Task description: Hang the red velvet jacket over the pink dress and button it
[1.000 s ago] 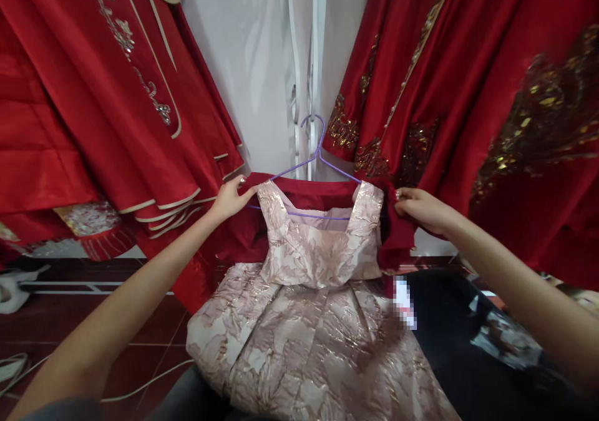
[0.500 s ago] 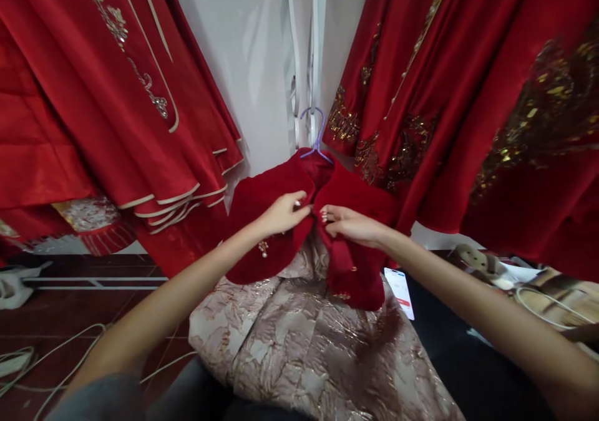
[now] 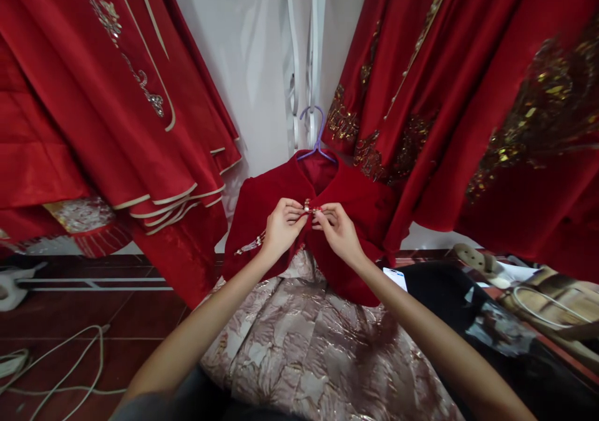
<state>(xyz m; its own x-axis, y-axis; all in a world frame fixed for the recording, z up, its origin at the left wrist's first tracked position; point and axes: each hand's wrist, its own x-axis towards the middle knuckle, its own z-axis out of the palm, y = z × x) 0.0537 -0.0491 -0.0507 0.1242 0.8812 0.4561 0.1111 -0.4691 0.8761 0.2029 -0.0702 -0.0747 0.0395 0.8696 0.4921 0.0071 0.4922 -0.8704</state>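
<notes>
A short red velvet jacket [image 3: 255,212] hangs on a purple wire hanger [image 3: 317,135] over a pink and gold brocade dress [image 3: 299,346]. My left hand [image 3: 281,226] pinches the jacket's left front edge at the neck. My right hand [image 3: 337,229] pinches the right front edge. The fingertips of both hands meet at a small pearl clasp [image 3: 307,206] at the collar. The dress bodice is hidden under the jacket; only the skirt shows below.
Long red embroidered gowns hang at the left [image 3: 93,96] and at the right [image 3: 468,96], with a white wall [image 3: 248,53] between. A phone [image 3: 395,277] lies on a black surface at the right. White cables [image 3: 70,358] trail over the dark red floor tiles.
The jacket's two fronts, held apart at the dress's sides a second ago, have been drawn together over the bodice. Both hands moved inward and up to the collar clasp.
</notes>
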